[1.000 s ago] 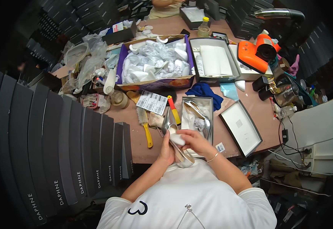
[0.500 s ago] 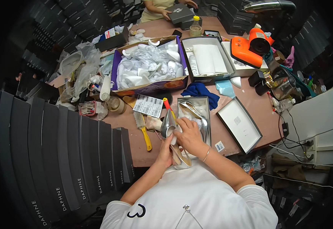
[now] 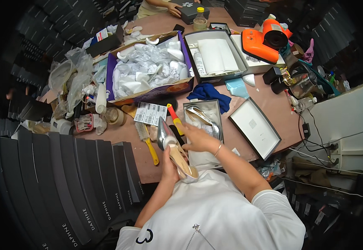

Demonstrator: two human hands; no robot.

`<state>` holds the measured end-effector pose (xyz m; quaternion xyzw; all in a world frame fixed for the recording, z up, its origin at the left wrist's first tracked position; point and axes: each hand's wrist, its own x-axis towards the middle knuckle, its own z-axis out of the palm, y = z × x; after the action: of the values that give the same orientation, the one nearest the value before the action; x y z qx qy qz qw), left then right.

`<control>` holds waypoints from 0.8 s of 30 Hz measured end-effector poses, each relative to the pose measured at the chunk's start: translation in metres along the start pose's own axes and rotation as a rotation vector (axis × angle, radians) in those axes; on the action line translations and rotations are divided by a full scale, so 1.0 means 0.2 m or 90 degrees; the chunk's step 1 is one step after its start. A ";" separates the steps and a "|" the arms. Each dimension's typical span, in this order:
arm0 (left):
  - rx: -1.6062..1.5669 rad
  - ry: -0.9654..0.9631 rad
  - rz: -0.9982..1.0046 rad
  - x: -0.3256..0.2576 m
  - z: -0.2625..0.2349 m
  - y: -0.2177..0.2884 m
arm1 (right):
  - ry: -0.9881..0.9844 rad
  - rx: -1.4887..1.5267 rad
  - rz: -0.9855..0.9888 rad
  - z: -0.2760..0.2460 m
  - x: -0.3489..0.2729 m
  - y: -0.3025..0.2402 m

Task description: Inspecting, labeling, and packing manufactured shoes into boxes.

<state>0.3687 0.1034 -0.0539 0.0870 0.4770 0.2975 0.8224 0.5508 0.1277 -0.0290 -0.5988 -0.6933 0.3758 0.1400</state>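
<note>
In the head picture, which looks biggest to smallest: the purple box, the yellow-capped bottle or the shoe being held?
1. Purple box
2. Shoe in the left hand
3. Yellow-capped bottle

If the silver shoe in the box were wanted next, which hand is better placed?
Probably the right hand: it lies closer to the shoe's box and seems empty, while the left hand holds another silver shoe.

Part of the left hand (image 3: 170,168) is hidden behind the silver shoe (image 3: 175,153). The far co-worker (image 3: 174,9) is cut off above the arms. Left, the dark boxes (image 3: 71,179) run past the near edge. The label sheet's (image 3: 150,113) print is too small to read.
</note>
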 end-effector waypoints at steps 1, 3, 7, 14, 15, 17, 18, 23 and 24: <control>-0.013 -0.026 -0.017 0.03 -0.04 0.05 | 0.021 -0.131 0.124 -0.02 -0.01 0.10; -0.008 -0.045 -0.002 0.10 -0.06 0.12 | 0.019 -0.444 0.131 0.07 -0.04 0.42; 0.038 0.053 -0.027 0.26 -0.30 0.06 | 0.068 -0.311 0.129 0.09 -0.02 0.40; -0.027 -0.036 -0.043 0.15 -0.24 0.05 | 0.045 0.058 0.167 -0.40 -0.70 0.38; -0.023 -0.066 -0.042 0.15 -0.24 0.06 | -0.026 -0.140 0.294 -0.45 -0.83 0.38; -0.008 -0.082 -0.034 0.17 -0.23 0.06 | -0.048 -0.349 0.445 -0.50 -1.02 0.43; -0.002 -0.090 -0.028 0.18 -0.23 0.06 | 0.003 -0.363 0.471 -0.51 -1.07 0.45; 0.032 -0.097 -0.078 0.27 -0.24 0.05 | 0.363 -0.128 0.100 -0.27 -0.64 0.38; 0.043 -0.091 -0.084 0.30 -0.26 0.05 | 0.327 -0.101 0.106 -0.22 -0.49 0.36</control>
<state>0.3432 0.1387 -0.1207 0.1042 0.4314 0.2192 0.8689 0.6553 0.0517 -0.0250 -0.7387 -0.6106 0.1662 0.2323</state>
